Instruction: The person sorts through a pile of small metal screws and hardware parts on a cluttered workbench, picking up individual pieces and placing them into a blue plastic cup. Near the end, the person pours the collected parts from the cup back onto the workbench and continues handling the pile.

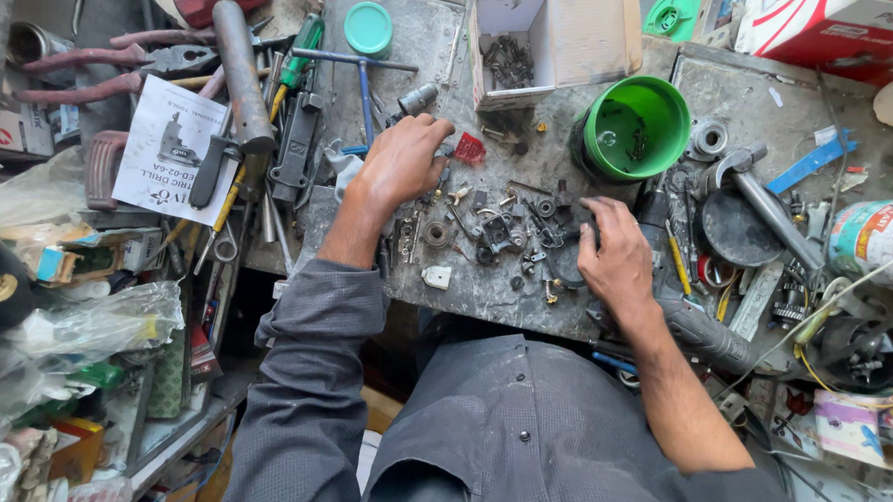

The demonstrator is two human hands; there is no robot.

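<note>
Hands on bench [485, 292]: left hand [405, 160] loosely cupped, fingertips down by red scrap [470, 149]; right hand [613, 255] flat on dark round part [568, 265] beside scattered small metal parts [497, 228] — best sorted slowly, pinching singly, away from edge.
</note>
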